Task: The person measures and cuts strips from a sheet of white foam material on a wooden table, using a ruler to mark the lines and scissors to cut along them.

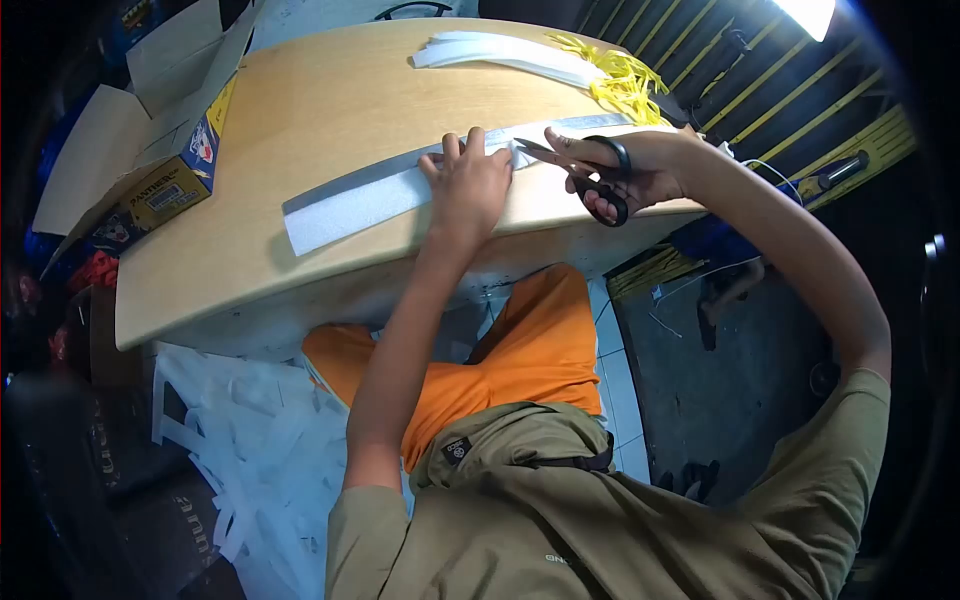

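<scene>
A long white foam strip lies along the near side of the table, with a grey metal ruler running along its far edge. My left hand bears down on the strip near its middle, fingers bent over it and the ruler. In my right hand is a pair of scissors with black handles, my fingers through the loops. The scissors' blades are parted and point left, their tips close to my left fingers and over the white material there.
At the table's far side lies a bundle of white strips beside yellow strands. An open cardboard box stands at the left. White scraps cover the floor at lower left. A person's leg shows at right.
</scene>
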{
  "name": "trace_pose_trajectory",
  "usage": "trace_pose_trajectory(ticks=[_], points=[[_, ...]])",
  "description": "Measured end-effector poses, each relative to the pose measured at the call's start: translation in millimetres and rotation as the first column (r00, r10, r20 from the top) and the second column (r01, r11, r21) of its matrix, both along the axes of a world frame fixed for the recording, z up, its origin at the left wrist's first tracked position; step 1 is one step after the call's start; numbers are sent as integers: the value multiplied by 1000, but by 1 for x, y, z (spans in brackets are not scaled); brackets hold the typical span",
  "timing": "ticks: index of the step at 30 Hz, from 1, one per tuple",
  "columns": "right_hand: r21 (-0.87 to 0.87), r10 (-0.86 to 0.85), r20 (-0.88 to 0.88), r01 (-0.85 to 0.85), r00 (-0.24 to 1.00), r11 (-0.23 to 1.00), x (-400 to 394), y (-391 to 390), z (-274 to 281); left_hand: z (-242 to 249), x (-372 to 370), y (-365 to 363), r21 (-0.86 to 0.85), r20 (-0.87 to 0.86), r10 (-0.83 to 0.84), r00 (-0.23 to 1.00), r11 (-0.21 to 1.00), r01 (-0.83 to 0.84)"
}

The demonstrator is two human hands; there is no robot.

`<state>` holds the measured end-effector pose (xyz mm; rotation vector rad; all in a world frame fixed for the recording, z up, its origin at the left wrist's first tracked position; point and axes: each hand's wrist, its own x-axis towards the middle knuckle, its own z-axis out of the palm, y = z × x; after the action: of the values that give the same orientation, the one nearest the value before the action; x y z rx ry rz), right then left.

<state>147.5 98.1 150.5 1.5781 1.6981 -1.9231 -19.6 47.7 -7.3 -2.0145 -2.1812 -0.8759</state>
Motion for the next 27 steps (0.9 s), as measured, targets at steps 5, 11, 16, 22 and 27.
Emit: trace_pose_trajectory(ticks=[5, 11, 16, 22, 27], points=[[-105, 116, 57, -109, 992, 988, -19, 18, 26, -1, -1, 0, 0, 7, -22, 1000, 1000, 22], [-47, 262, 223, -258, 939, 965, -39, 56, 43, -4, -1, -1, 76, -19, -34, 999, 996, 35], [-17, 267, 412, -285, 871, 958, -59, 79, 54, -6, -3, -2, 141, -15, -34, 999, 989, 36], [-79, 275, 442, -269, 854, 960, -70, 88, 55, -4, -3, 0, 152, -15, -30, 999, 988, 31], [-23, 269, 526, -303, 807, 953, -48, 79, 46, 2, -3, -6, 77, 22, -62, 998, 995, 60]])
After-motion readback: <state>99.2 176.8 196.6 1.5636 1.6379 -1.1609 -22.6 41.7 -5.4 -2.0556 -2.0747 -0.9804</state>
